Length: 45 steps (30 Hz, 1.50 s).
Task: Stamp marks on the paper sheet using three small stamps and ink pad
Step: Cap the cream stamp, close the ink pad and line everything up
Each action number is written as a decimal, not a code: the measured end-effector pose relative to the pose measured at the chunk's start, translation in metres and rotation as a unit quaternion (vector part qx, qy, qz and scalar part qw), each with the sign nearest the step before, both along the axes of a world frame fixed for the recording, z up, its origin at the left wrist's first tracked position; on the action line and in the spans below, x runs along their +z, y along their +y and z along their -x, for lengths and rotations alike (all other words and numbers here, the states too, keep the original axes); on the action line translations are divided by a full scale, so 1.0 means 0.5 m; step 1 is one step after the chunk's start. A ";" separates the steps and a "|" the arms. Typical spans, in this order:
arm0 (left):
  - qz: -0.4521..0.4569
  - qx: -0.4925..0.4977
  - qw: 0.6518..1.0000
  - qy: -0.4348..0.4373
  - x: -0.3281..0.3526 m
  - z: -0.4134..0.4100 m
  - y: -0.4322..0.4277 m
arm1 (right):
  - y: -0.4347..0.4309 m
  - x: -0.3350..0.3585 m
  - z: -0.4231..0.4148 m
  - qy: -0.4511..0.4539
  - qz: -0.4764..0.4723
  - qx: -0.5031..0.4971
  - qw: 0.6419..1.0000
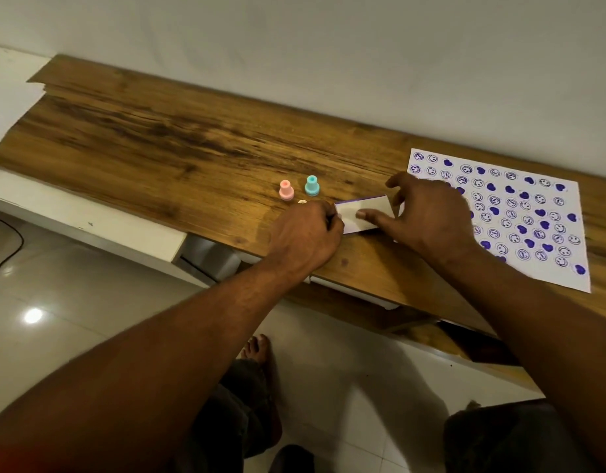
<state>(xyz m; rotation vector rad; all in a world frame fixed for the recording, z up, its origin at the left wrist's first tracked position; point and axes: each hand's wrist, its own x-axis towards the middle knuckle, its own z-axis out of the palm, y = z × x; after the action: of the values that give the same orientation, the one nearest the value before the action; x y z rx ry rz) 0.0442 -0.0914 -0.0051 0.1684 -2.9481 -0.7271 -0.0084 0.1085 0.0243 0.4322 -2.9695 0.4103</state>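
Wood-grain desk (158, 138) runs along a white wall (328, 46), with pale glossy floor tiles (73, 302) below it at lower left. From my remote seat I see both hands meet at the ink pad (366, 218), a white box with a purple strip along its far edge, lying on the desk at the centre of the frame. My left hand (308, 233) is curled, its knuckles up and its fingertips tucked against the pad's left end, gripping it. My right hand (427, 213) lays its thumb (368, 216) across the white lid while its bent fingers arch round the far right end. Just beyond the left hand stand a pink stamp (286, 190) and a teal stamp (311, 186), upright, and a third stamp (302, 201) peeks out beside my knuckles. At right lies the paper sheet (530, 209), covered in purple hearts and smiley faces.
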 end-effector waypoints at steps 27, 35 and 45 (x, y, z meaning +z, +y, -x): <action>-0.094 0.022 0.994 0.042 0.076 0.003 -0.035 | -0.028 -0.028 0.178 -0.150 0.041 0.131 0.979; -0.149 0.066 0.986 0.043 0.085 0.022 -0.071 | -0.006 -0.011 0.212 -0.191 0.084 0.146 0.967; -0.163 0.109 0.980 0.039 0.087 0.039 -0.101 | 0.000 -0.019 0.219 -0.185 0.094 0.132 0.969</action>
<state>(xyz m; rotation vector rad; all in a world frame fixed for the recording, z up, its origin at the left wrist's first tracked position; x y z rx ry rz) 0.0247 -0.1419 0.0384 0.4666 -2.6595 -1.1468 -0.1180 0.1085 0.0147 0.8124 -3.1873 0.8810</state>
